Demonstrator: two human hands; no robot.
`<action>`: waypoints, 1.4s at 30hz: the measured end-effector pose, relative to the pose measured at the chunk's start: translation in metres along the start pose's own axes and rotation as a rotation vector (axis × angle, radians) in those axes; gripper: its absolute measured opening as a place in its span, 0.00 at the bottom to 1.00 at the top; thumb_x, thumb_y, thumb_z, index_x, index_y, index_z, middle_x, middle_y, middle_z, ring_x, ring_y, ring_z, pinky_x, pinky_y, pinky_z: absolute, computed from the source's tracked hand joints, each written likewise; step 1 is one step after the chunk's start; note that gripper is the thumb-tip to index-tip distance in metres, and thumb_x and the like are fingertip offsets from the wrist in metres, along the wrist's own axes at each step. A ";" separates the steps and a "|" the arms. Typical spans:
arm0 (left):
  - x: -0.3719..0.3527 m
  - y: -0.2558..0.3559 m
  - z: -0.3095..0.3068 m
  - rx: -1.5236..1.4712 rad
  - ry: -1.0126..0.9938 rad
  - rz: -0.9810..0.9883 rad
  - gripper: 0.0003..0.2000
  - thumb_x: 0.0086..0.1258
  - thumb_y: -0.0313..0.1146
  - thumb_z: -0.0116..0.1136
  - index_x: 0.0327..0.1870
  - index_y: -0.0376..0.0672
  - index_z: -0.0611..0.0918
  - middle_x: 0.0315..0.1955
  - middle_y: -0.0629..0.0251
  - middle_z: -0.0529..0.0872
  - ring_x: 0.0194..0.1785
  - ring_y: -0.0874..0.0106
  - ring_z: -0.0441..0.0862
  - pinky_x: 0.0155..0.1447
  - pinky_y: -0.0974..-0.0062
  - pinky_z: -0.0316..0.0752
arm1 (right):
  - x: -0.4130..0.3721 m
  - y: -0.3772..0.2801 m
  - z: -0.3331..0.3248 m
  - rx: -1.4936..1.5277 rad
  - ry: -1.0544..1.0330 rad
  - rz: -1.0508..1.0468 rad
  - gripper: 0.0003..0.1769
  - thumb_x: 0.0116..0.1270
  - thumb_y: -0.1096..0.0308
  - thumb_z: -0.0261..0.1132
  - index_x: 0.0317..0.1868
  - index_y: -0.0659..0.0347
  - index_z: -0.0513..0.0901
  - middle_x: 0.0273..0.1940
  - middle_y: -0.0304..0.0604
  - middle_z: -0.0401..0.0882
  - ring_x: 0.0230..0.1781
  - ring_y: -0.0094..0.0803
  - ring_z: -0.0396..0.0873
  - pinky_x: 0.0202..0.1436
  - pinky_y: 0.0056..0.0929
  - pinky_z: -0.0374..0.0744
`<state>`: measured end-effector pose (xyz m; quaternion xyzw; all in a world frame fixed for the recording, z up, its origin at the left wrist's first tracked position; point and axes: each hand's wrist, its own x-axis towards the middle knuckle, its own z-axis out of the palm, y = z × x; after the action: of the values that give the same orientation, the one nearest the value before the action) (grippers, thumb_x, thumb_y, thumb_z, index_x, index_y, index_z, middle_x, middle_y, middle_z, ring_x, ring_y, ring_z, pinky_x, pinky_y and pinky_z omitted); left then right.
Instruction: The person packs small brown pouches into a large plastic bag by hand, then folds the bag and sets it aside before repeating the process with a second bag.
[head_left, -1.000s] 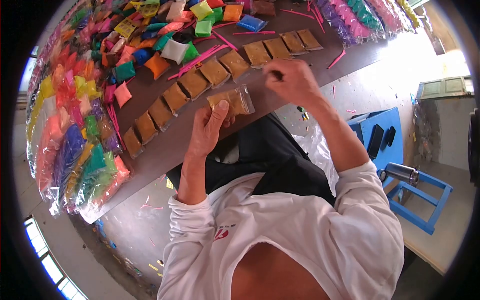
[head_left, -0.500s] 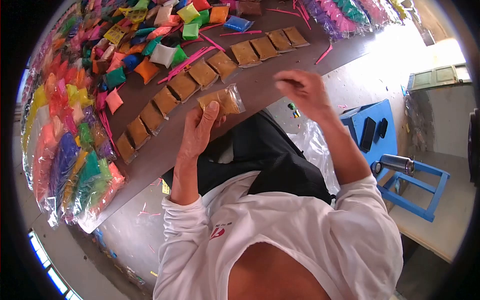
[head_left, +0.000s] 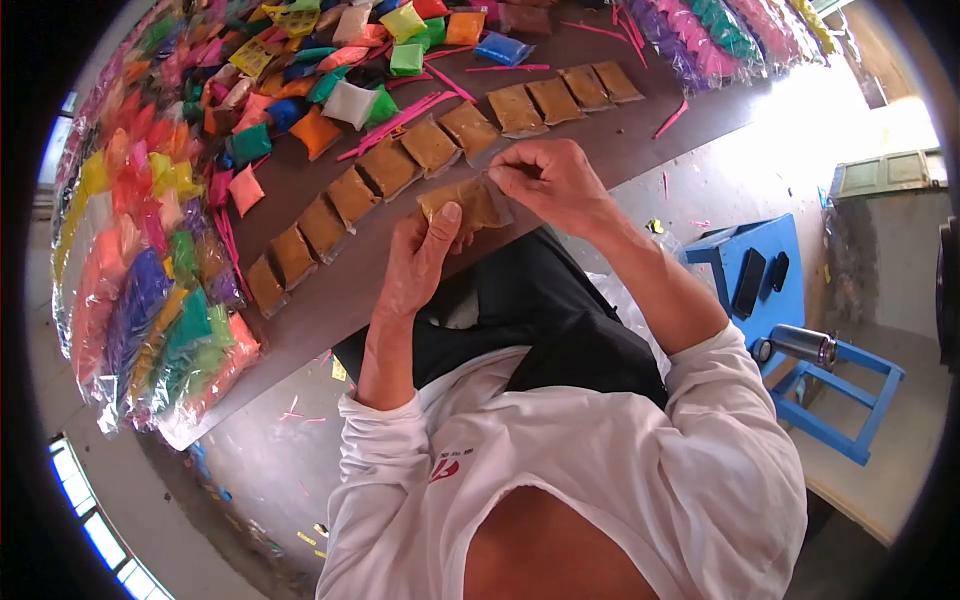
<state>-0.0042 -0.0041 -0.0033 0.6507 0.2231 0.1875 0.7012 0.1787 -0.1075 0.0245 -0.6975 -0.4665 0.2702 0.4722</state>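
My left hand (head_left: 425, 250) grips a clear plastic packet of brown, clay-like material (head_left: 462, 204), its thumb lying across the front. The packet is tilted, with its see-through end pointing right. At that end my right hand (head_left: 550, 185) is closed in a pinch, its thumb and forefinger on the upper corner of the plastic. Just beyond both hands, a curved row of several similar brown packets (head_left: 392, 168) lies flat on the dark table (head_left: 350, 275).
A heap of small coloured packets (head_left: 350, 104) covers the far left of the table, beside large bags of packets (head_left: 140, 290). Pink plastic strips (head_left: 400, 124) lie behind the row. To the right, a blue stool (head_left: 775, 235) bears dark phone-like objects, near a metal flask (head_left: 803, 344).
My right hand has come left and down to the clear end of the packet. My left hand still holds the packet. The whole view has shifted slightly.
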 end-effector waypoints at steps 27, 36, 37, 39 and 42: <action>0.000 0.002 0.002 0.040 0.020 0.015 0.24 0.77 0.53 0.49 0.31 0.39 0.80 0.24 0.71 0.77 0.30 0.80 0.70 0.35 0.79 0.65 | 0.003 0.009 -0.006 0.154 -0.159 0.060 0.12 0.69 0.70 0.64 0.49 0.69 0.82 0.36 0.36 0.82 0.36 0.18 0.77 0.41 0.21 0.77; 0.000 0.002 0.001 0.021 0.013 0.021 0.23 0.77 0.53 0.50 0.34 0.39 0.80 0.25 0.71 0.78 0.31 0.79 0.72 0.36 0.80 0.66 | 0.002 0.020 -0.007 0.568 -0.232 0.109 0.13 0.71 0.67 0.63 0.50 0.67 0.84 0.33 0.32 0.81 0.29 0.17 0.76 0.32 0.18 0.73; 0.001 0.003 0.001 0.018 0.014 0.018 0.23 0.77 0.53 0.50 0.34 0.39 0.80 0.25 0.71 0.78 0.31 0.79 0.72 0.36 0.80 0.66 | 0.002 0.021 -0.006 0.576 -0.234 0.110 0.14 0.71 0.66 0.63 0.50 0.67 0.84 0.33 0.32 0.81 0.29 0.17 0.76 0.32 0.17 0.73; 0.001 0.003 0.001 0.017 0.012 0.014 0.23 0.77 0.53 0.50 0.34 0.38 0.80 0.26 0.71 0.78 0.32 0.80 0.72 0.36 0.80 0.66 | 0.002 0.023 -0.004 0.593 -0.239 0.112 0.14 0.71 0.66 0.64 0.50 0.66 0.84 0.33 0.32 0.81 0.29 0.17 0.76 0.32 0.17 0.73; 0.001 0.002 0.000 0.019 0.006 0.013 0.23 0.77 0.53 0.50 0.35 0.39 0.81 0.26 0.71 0.78 0.31 0.80 0.72 0.37 0.80 0.66 | 0.002 0.023 -0.002 0.605 -0.220 0.121 0.14 0.70 0.64 0.66 0.49 0.66 0.84 0.33 0.33 0.81 0.29 0.17 0.75 0.32 0.16 0.73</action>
<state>-0.0029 -0.0037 -0.0013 0.6585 0.2226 0.1918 0.6929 0.1903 -0.1093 0.0041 -0.5186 -0.3708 0.4980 0.5879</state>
